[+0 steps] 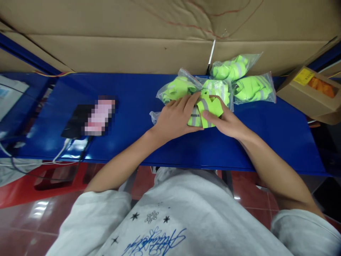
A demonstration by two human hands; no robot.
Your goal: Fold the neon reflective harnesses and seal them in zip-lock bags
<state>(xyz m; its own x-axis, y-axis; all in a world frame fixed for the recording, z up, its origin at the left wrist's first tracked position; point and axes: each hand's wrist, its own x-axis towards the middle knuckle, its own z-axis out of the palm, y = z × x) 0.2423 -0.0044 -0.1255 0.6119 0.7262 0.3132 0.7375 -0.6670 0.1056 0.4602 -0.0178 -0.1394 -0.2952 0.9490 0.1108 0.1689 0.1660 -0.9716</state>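
Both hands are on a folded yellow-green reflective vest point(205, 108) with grey stripes, held just above the blue table. My left hand point(176, 115) lies across its left side, fingers bent over the top edge. My right hand point(226, 119) grips the right side, with the thumb on the front and the fingers behind, partly hidden. Just beyond the hands, a bagged vest point(178, 88) lies at the left and another bagged vest point(217, 89) lies in the middle. A clear plastic bag edge point(154, 116) sticks out left of my left hand.
More bagged vests point(253, 88) lie toward the back right of the blue table point(133, 106). A cardboard box point(310, 94) with orange contents stands at the right. A blurred phone point(99, 117) and a black device point(76, 122) with cables lie left. A cardboard wall point(119, 53) closes the back.
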